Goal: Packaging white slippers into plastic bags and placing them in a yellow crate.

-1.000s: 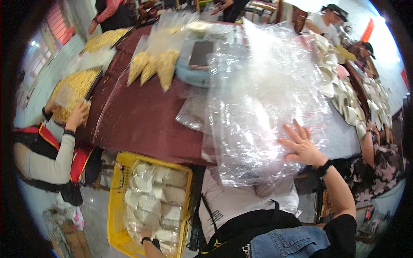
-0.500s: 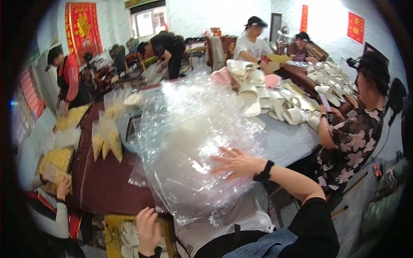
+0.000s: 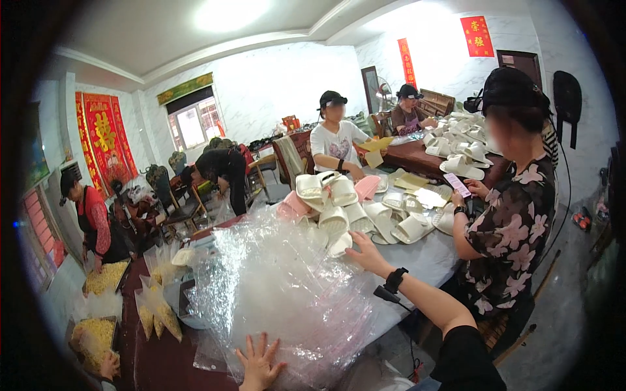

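A spread of clear plastic bags [image 3: 261, 287] lies over the table in front of me. My left hand [image 3: 261, 365] rests on the near edge of these bags, its fingers spread wide. Stretched out to the far right side of the bags is my right hand [image 3: 370, 257], wearing a black wristband, with fingers apart. Its fingertips reach the edge of a white slipper [image 3: 340, 246] at the front of a heap; whether they touch it I cannot tell. White slippers [image 3: 358, 218] pile up behind the bags, with a pink slipper [image 3: 368, 188] among them.
On the left are filled clear bags [image 3: 160, 319] and trays of yellow pieces [image 3: 98, 339]. A person in a floral shirt [image 3: 508, 241] stands close on the right, holding a phone [image 3: 458, 185]. Others work behind the heap and at the left. More slippers [image 3: 463, 140] cover a brown table.
My right hand has moved off the bags to the slipper heap. My left hand has come up from beside the yellow crate onto the bags. The view has tilted upward, and the bags lie flatter.
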The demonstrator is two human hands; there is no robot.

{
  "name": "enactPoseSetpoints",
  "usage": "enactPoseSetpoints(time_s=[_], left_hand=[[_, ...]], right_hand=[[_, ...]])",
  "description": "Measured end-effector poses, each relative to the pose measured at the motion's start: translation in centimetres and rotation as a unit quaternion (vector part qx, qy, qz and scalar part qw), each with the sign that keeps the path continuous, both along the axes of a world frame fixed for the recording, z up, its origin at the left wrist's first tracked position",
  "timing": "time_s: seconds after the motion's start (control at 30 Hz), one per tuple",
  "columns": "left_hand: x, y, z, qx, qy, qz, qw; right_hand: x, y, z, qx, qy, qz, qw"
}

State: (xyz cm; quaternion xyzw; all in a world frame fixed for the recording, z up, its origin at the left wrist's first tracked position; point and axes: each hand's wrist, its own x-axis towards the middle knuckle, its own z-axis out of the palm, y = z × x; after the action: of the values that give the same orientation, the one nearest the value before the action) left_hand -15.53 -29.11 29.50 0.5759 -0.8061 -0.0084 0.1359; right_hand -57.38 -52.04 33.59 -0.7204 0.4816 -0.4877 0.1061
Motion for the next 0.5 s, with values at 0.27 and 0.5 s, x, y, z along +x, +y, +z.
enactPoseSetpoints(time_s=[0.27, 0.5], left_hand=[[0.5, -0.2, -0.6, -0.002, 0.028, 0.006, 1.0], [0.8, -0.3, -1.0, 0.006, 0.03, 0.011, 0.999]], right_hand=[[1.3, -2.4, 0.7, 0.234, -0.266, 0.166, 0.92], [0.3, -3.6, -1.3, 0.208, -0.338, 0.107, 0.912]])
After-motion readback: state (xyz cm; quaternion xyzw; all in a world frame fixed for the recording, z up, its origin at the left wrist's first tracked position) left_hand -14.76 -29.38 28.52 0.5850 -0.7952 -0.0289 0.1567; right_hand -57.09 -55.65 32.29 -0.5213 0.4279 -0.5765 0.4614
